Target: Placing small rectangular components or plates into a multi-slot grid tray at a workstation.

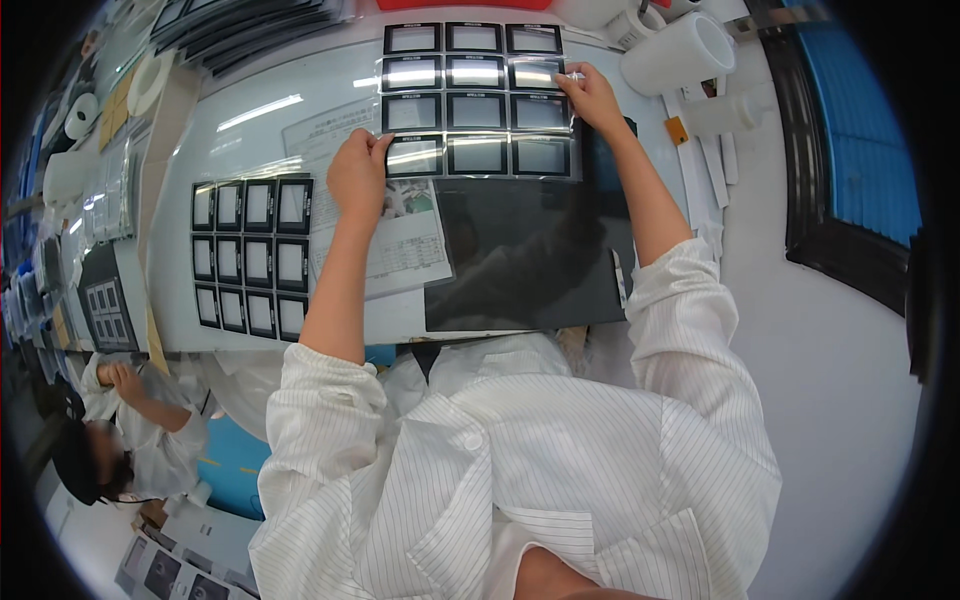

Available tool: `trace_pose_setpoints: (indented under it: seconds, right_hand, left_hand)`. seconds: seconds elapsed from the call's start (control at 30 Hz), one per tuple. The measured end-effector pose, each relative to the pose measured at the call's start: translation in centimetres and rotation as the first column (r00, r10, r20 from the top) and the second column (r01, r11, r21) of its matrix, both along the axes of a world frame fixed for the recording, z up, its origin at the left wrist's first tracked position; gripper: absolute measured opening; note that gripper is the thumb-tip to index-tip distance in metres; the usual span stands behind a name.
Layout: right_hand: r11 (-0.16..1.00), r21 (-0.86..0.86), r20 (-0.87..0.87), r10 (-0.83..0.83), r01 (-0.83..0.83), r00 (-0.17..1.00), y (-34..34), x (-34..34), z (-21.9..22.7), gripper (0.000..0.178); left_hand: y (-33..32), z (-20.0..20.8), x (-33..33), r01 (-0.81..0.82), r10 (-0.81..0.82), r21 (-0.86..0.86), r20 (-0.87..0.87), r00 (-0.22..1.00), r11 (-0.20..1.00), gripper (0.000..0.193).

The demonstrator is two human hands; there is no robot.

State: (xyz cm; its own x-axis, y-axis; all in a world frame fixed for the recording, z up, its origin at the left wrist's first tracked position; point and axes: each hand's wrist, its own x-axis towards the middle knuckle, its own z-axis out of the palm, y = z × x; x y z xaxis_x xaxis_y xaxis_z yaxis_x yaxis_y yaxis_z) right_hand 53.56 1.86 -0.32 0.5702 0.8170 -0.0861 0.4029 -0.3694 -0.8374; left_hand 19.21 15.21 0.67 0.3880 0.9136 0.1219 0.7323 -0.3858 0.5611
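Note:
Between my two hands is a clear film sheet (478,142) with several black-bordered rectangular windows in rows. My left hand (357,178) pinches its lower left edge between thumb and finger. At the upper right edge, my right hand (592,98) grips the same sheet. Overhead light glares off part of the film. Below it lies a glossy black sheet (530,260), with a printed paper (412,255) to its left. A second sheet of black-framed windows (250,258) rests on the table, left of my left forearm.
White cylindrical rolls (680,55) stand at the back right, near an orange tag (677,131). Dark flat sheets (255,35) are stacked at the back left. A red tray (465,4) shows at the far edge. Another person (150,430) works at a bench on the left.

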Motion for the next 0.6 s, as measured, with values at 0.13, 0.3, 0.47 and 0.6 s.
trace_pose_setpoints:
  seconds: [0.13, 0.3, 0.47, 0.6]
  right_hand:
    - [0.999, -0.029, -0.022, -0.02, 0.02, 1.0, -0.2, -0.3, 0.4, 0.034]
    - [0.995, -0.078, 0.174, -0.041, 0.055, 0.984, -0.4, -0.3, 0.5, 0.032]
    - [0.982, -0.135, 0.505, -0.048, 0.134, 0.862, -0.1, -1.4, 1.0, 0.032]
    - [0.978, -0.13, 0.52, -0.072, 0.162, 0.851, -0.3, -1.2, 0.6, 0.032]
  left_hand:
    - [0.0, -0.1, 0.1, 0.004, -0.004, -0.001, -0.01, 1.0, 1.0, 0.03]
    - [-0.2, -0.6, 0.2, 0.023, -0.02, 0.053, -0.056, 0.998, 0.998, 0.031]
    - [-0.4, -1.3, 0.0, 0.066, -0.056, 0.145, -0.069, 0.996, 0.987, 0.029]
    - [-0.5, -1.6, 0.0, 0.085, -0.08, 0.183, -0.034, 0.996, 0.979, 0.028]
